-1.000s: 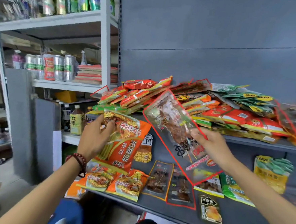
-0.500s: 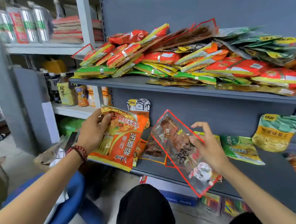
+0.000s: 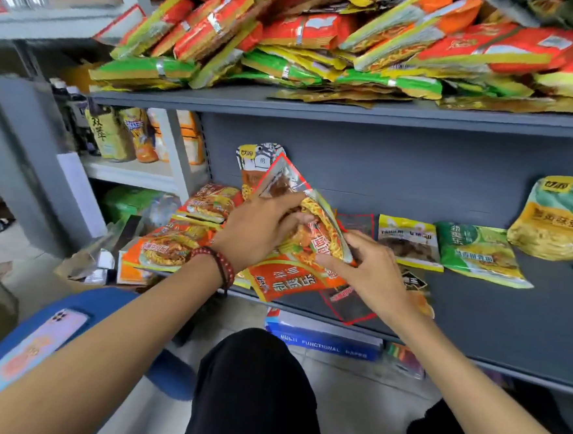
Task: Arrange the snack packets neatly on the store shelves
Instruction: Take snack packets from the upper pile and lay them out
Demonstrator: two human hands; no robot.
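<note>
Held apart before, the two packets now overlap over the lower shelf [image 3: 508,317]. The left hand [image 3: 260,225] grips the clear red-edged packet [image 3: 280,182], whose long axis slants up toward the back wall. The right hand [image 3: 369,270] pinches the orange noodle packet [image 3: 291,280].

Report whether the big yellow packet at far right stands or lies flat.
Stands, tilted back: the yellow packet leans against the back panel; the green packet beside it lies flat.
</note>
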